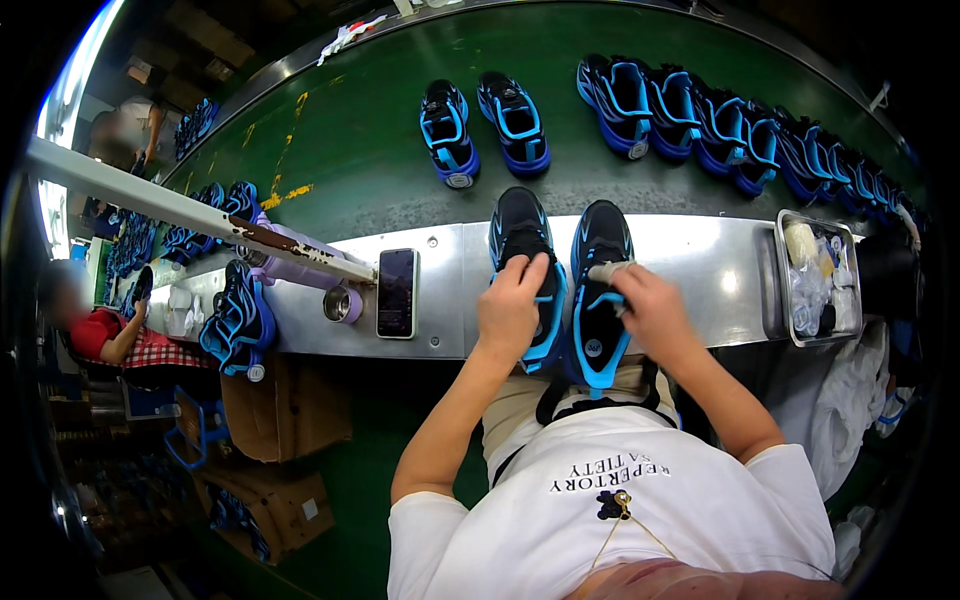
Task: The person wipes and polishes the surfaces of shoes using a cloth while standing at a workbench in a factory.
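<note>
Two black sneakers with bright blue trim stand side by side in front of me, toes pointing away, at the metal ledge's near edge. On the left sneaker [519, 212], my left hand [511, 308] is closed, with its bent fingers at the tongue and lace area. My right hand [650, 305] is closed at the tongue and collar of the right sneaker [603, 228]. Pale covers show on its fingertips. A round white label lies on the insole inside the right sneaker. What exactly the fingertips pinch is partly hidden.
Beyond the metal ledge [700, 250], a green belt carries another pair of sneakers [513, 125] and a long row of sneakers [680, 115]. A phone [397, 293], a purple bottle [300, 255] and a slanted white post [190, 205] are left; a metal tray [781, 275] is right. A co-worker [100, 335] sits far left.
</note>
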`<state>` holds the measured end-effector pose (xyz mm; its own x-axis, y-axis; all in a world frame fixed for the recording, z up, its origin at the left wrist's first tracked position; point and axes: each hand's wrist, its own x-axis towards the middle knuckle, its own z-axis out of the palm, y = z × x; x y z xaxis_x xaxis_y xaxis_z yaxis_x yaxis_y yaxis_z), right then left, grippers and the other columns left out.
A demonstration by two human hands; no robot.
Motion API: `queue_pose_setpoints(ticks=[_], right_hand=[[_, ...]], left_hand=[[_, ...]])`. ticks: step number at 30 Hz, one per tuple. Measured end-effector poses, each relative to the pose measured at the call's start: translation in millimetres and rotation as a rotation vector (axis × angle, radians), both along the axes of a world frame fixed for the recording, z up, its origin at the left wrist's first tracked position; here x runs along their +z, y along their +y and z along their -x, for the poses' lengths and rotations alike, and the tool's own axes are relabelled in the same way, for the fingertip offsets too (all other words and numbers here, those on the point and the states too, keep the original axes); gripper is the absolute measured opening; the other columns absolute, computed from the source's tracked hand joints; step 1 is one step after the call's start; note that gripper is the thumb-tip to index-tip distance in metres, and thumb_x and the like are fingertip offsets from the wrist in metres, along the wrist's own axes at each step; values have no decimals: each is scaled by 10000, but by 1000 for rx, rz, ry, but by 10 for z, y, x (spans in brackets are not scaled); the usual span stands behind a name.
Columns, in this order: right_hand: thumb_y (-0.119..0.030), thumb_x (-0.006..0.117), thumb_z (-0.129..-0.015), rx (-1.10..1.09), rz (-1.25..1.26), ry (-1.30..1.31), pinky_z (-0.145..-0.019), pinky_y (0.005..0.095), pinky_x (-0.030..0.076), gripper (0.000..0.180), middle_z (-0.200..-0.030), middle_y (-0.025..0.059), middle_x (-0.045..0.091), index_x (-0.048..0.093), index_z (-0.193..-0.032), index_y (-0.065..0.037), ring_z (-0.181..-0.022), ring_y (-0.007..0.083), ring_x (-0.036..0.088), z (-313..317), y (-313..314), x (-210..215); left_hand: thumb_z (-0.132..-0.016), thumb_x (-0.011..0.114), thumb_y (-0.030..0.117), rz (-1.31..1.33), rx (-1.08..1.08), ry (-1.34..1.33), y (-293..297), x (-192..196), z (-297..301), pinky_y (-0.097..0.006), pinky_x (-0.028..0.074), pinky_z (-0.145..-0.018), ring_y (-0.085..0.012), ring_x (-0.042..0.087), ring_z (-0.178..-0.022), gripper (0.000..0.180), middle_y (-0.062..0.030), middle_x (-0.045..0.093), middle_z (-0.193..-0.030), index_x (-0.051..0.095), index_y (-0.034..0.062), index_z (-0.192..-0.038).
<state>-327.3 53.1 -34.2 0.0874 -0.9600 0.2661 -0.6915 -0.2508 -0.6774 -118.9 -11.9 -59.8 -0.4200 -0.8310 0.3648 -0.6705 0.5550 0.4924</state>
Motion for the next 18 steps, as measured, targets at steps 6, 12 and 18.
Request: queue_pose_setpoints(ticks=[6, 12, 18], right_hand=[[15, 591, -760, 45, 179, 228, -761, 360, 555, 398, -1134, 146, 621, 672, -1121, -133, -947, 304, 647, -196, 200, -171], [-23, 579, -786, 98, 113, 283, -788, 360, 562, 367, -1196, 183, 608, 647, -1138, -102, -984, 327, 656, -38, 138, -45], [-105, 644, -753, 325, 105, 382, -1034, 494, 400, 259, -1320, 224, 488, 689, -1004, -60, -1270, 441, 412, 114, 356, -70]], left_hand=[[-614, 493, -144, -44, -67, 62, 31, -44, -53, -381, 507, -850, -341, 621, -969, 517, -109, 637, -1127, 663, 83, -1045], [-693, 559, -96, 47, 96, 120, 156, -23, 117, -382, 526, -832, -321, 627, -991, 463, -112, 629, -1174, 645, 78, -1113], [-709, 580, -51, -174, -134, -140, 210, 208, -69, -440, 468, -917, -382, 508, -1063, 654, -182, 470, -1377, 470, 52, -1345]])
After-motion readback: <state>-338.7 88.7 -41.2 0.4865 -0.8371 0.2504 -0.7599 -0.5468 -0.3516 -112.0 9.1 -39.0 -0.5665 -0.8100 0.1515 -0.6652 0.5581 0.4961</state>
